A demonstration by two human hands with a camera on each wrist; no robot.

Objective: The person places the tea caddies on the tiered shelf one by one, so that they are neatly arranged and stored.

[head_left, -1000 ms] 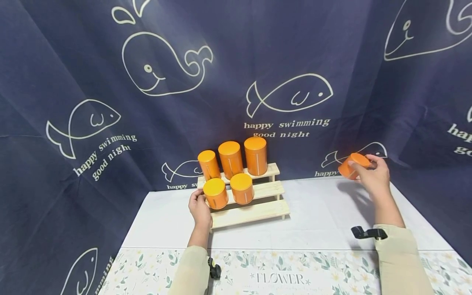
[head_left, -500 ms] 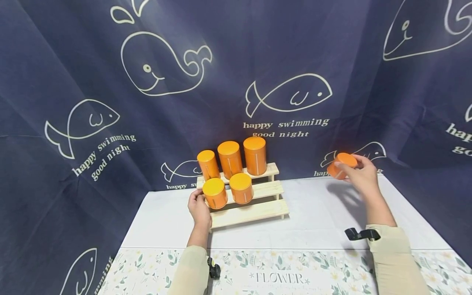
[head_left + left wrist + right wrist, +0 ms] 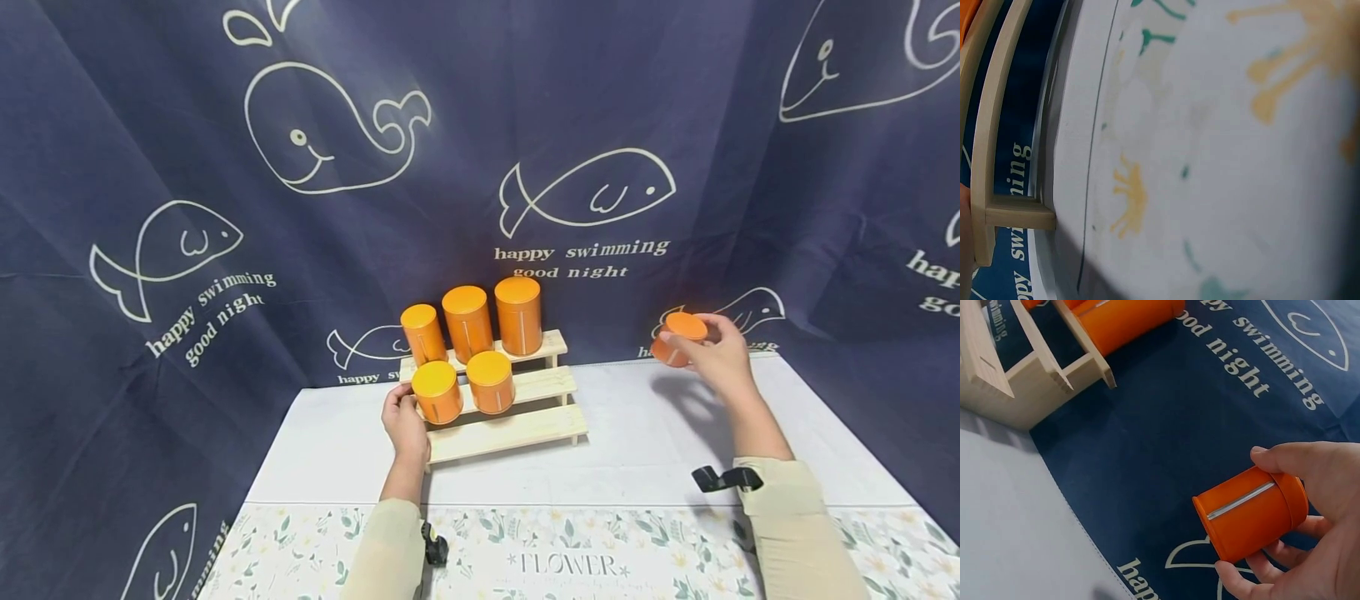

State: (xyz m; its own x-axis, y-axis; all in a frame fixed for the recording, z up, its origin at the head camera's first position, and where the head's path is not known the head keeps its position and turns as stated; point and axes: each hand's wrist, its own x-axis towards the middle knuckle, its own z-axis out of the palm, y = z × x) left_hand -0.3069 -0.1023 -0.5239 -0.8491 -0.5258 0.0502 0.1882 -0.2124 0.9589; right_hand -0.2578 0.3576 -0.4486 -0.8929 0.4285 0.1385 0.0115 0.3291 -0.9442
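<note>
My right hand [image 3: 722, 354] holds a short orange canister [image 3: 670, 351] tilted above the right of the table, thumb on one side and fingers on the other. In the right wrist view this canister [image 3: 1250, 512] shows a pale vertical strip. My left hand [image 3: 406, 423] grips the left end of a three-tier wooden rack [image 3: 510, 433]; its fingertips are partly hidden beside the left short canister [image 3: 437, 393]. Another short canister [image 3: 491, 385] stands on the middle tier. On the top tier stand a slim canister [image 3: 424, 335] and two wider tall ones, a middle canister [image 3: 468, 325] and a right canister [image 3: 519, 317].
Dark blue curtain [image 3: 465, 108] with white fish drawings hangs behind and along both sides. The white tabletop [image 3: 622, 450] lies between the rack and the right hand. A floral cloth strip [image 3: 570, 533] covers the front.
My right hand has moved left with the canister, which is now tilted less. My left hand, the rack and the canisters on it have stayed put.
</note>
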